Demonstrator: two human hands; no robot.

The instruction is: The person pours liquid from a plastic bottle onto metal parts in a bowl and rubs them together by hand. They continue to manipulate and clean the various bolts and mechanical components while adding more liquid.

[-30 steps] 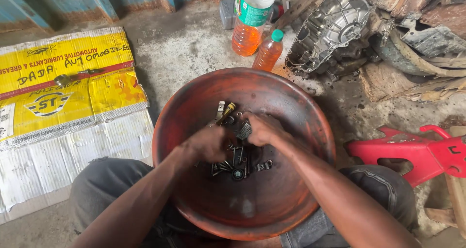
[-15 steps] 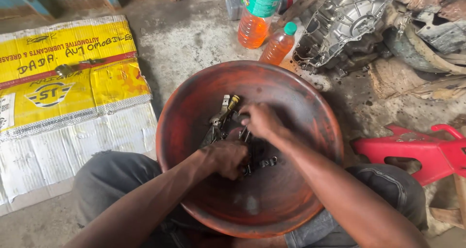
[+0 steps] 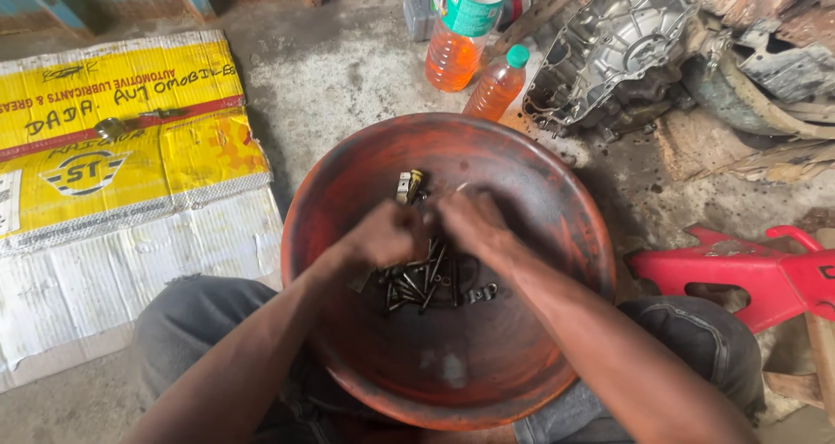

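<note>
Steel bolts [image 3: 422,286]: a loose heap of dark, oily bolts and small parts at the bottom of the bowl, just below both hands.
Bowl [image 3: 365,374]: rust-orange, wide and shallow, resting on the person's lap between the knees.
Left hand [image 3: 387,233]: down in the bowl, fingers curled over the heap; blurred, so I cannot tell whether its grip is shut on a part.
Right hand [image 3: 470,220]: touching the left hand, fingers bent down among the parts; its grip is hidden too.
Brass piece [image 3: 409,185]: apart from the heap, up the far slope.
Bottles [image 3: 494,86]: two with orange liquid, on the floor beyond the rim, near an engine case [image 3: 613,53].
Cardboard [image 3: 122,140]: flattened, yellow, on the floor to the left.
Risk: oily parts could likely slip from the fingers; a bowl balanced on the lap may tip and scatter the heap; sharp threads could nick bare skin.
</note>
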